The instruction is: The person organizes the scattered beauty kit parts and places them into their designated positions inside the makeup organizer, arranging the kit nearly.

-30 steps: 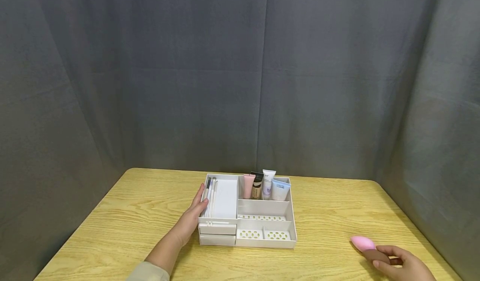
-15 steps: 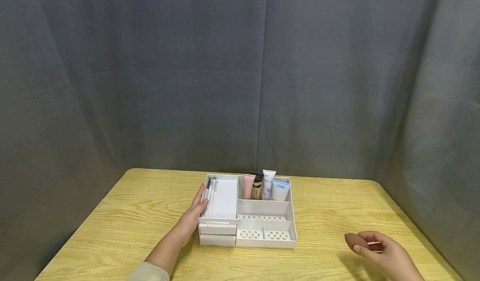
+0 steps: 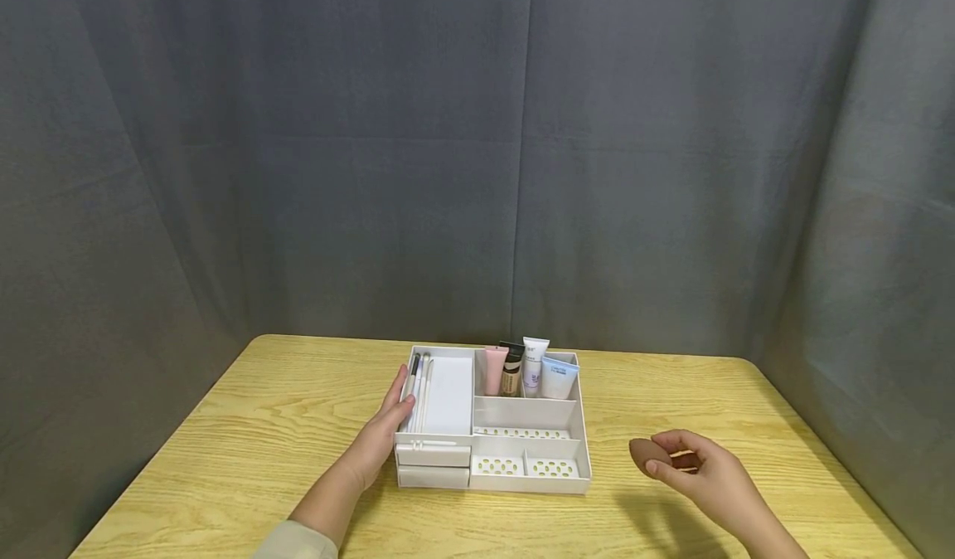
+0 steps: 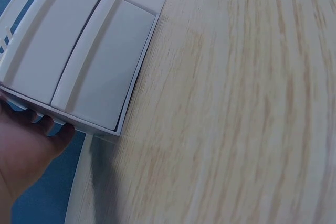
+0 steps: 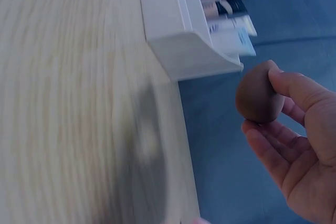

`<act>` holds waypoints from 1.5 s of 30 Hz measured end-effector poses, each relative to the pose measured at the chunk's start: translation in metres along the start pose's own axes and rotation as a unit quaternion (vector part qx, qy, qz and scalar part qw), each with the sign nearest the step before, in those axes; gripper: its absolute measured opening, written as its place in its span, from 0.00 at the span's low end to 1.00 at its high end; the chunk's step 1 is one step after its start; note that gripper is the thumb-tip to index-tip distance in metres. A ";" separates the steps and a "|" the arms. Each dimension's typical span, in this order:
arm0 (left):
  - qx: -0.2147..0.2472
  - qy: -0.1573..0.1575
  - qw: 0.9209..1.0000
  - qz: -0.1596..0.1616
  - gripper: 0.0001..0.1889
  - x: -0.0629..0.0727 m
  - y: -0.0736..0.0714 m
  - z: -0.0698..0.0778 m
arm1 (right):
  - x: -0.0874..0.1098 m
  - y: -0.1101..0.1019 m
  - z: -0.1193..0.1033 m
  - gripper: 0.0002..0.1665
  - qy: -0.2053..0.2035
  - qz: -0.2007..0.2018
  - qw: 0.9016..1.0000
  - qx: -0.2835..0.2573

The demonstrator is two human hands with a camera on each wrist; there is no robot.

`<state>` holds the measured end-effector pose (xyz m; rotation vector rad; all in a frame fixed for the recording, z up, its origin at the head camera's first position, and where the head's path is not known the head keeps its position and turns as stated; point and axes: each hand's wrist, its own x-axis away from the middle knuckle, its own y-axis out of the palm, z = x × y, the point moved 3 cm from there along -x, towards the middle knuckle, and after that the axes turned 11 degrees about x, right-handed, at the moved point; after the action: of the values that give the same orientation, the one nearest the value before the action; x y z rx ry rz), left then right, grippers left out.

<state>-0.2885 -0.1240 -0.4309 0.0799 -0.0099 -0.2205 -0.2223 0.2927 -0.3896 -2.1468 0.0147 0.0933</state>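
Observation:
A brown egg-shaped makeup sponge (image 3: pixel 647 455) is pinched between the thumb and fingers of my right hand (image 3: pixel 712 478), held above the table to the right of a white cosmetics organizer (image 3: pixel 530 484). The right wrist view shows the sponge (image 5: pixel 258 94) closely at the fingertips. My left hand (image 3: pixel 376 439) rests along the organizer's left wall; in the left wrist view its fingers (image 4: pixel 62 136) touch that side beside two drawer fronts (image 4: pixel 110 61). Several makeup brushes (image 3: pixel 419 393) lie in the left tray. Pink (image 3: pixel 494 370), black-capped (image 3: pixel 511 370), white (image 3: pixel 533 364) and light-blue (image 3: pixel 558 378) tubes stand in the back compartments.
Lower compartments with perforated floors (image 3: pixel 552 469) form the organizer's front right. The wooden table (image 3: pixel 298 410) extends around it. Grey curtains (image 3: pixel 388 169) hang behind and at both sides. A small pink patch (image 5: pixel 199 221) at the right wrist view's bottom edge is unclear.
My right hand has lifted the brown sponge and carried it left toward the organizer. The pink sponge seen beside it a second ago is out of sight. My left hand stays put.

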 end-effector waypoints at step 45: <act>-0.002 -0.004 1.000 0.004 0.34 0.003 0.001 0.003 | -0.046 0.088 -0.108 0.12 -0.157 -0.025 0.987 -0.025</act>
<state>-0.2858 -0.1241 -0.4279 0.0751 -0.0175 -0.2122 -0.2656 0.1533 -0.4009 -2.1580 -0.2273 0.4043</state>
